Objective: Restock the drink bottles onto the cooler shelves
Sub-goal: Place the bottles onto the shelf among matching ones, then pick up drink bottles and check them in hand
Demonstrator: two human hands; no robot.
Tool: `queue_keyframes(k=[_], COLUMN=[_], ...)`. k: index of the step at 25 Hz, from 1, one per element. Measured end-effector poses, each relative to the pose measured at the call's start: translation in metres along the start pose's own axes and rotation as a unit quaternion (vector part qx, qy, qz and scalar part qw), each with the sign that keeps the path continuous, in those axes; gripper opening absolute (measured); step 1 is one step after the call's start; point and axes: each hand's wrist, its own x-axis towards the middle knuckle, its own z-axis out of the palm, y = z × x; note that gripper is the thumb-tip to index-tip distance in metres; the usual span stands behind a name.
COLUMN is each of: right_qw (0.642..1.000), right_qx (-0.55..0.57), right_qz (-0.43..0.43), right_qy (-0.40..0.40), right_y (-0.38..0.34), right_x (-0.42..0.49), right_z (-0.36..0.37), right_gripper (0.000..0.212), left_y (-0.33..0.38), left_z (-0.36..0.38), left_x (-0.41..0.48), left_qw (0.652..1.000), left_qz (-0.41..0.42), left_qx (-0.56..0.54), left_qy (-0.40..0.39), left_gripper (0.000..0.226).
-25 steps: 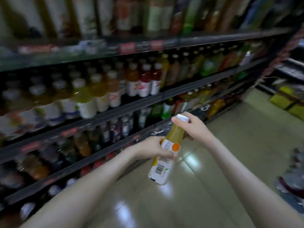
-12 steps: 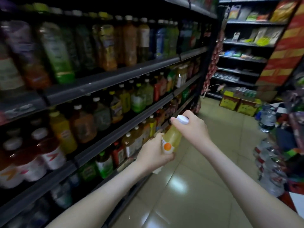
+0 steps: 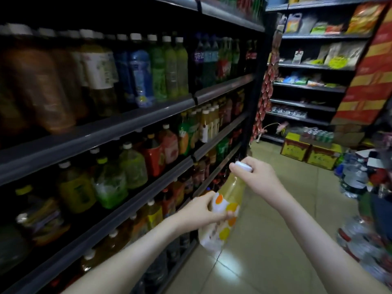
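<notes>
In the aisle beside the drinks rack, mid-air over the floor: a yellow-juice plastic bottle with a white screw cap [image 3: 233, 187], tilted, cap up and away, base down toward the camera. It touches no shelf and sits level with the lower two shelves. Its label is white with orange and yellow dots; the text on it is too blurred to read. The left hand [image 3: 201, 211] grips the labelled mid-body, fingers wrapped round it and thumb across the front. The right hand [image 3: 262, 179] grips the neck with curled fingers, right under the white cap [image 3: 242, 166]. To the left is a dark metal shelving unit [image 3: 127, 128] with all visible tiers stocked. On the upper tier are amber bottles (blurred), a blue-labelled clear bottle [image 3: 141, 77], green-labelled bottles [image 3: 158, 75] and a purple-labelled bottle [image 3: 199, 58] with white characters I can't read reliably. On the next tier down are pale green squat bottles [image 3: 132, 166], a red jug-shaped bottle [image 3: 153, 158] and a row of slim yellow bottles with white caps [image 3: 209, 124]. No price strips are legible. The beige glossy tiled floor [image 3: 265, 240] shows a light glare just below the bottle base. At the far end are a second dark shelf unit holding snack packets [image 3: 307, 66] and yellow cartons with red print [image 3: 297, 147] on the floor, the print unreadable. At the right edge are shrink-wrapped clear water bottles [image 3: 354, 181].
</notes>
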Motion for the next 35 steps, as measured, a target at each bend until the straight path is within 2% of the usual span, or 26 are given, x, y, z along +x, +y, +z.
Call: queue_keyframes(k=[2, 4, 7, 10, 13, 17, 22, 29, 32, 35], right_qw=[1.0, 0.998, 0.991, 0.99, 0.991, 0.989, 0.98, 0.958, 0.939, 0.932], right_qx=[0.018, 0.051, 0.107, 0.087, 0.048, 0.061, 0.078, 0.072, 0.052, 0.037], right_qz=[0.006, 0.027, 0.036, 0.012, -0.031, -0.039, -0.057, -0.169, -0.218, -0.226], right_qy=[0.02, -0.026, -0.078, -0.113, -0.122, -0.131, -0.172, -0.221, -0.259, -0.282], right_y=[0.028, 0.05, 0.074, 0.09, 0.105, 0.117, 0.118, 0.139, 0.141, 0.142], right_x=[0.073, 0.14, 0.229, 0.305, 0.374, 0.457, 0.509, 0.548, 0.563, 0.576], right_z=[-0.016, -0.028, -0.031, -0.019, -0.002, 0.011, 0.036, 0.068, 0.075, 0.086], right_gripper=[0.037, 0.034, 0.028, 0.029, 0.037, 0.036, 0.035, 0.02, 0.028, 0.035], left_y=[0.005, 0.009, 0.002, -0.024, -0.049, -0.055, -0.064, -0.067, -0.065, -0.063], left_z=[-0.003, -0.01, -0.028, -0.044, -0.058, -0.084, -0.103, -0.106, -0.11, -0.114], left_x=[0.073, 0.137, 0.209, 0.261, 0.316, 0.39, 0.445, 0.482, 0.496, 0.506], left_qw=[0.993, 0.985, 0.975, 0.959, 0.953, 0.937, 0.939, 0.929, 0.923, 0.909], left_qz=[-0.046, -0.087, -0.11, -0.139, -0.126, -0.12, -0.163, -0.219, -0.241, -0.247], left_qx=[0.092, 0.118, 0.101, 0.081, 0.1, 0.136, 0.124, 0.102, 0.069, 0.048], left_qy=[0.061, 0.092, 0.166, 0.234, 0.257, 0.299, 0.277, 0.279, 0.292, 0.331], left_gripper=[0.069, 0.072, 0.065, 0.058, 0.04, 0.045, 0.057, 0.071, 0.072, 0.063])
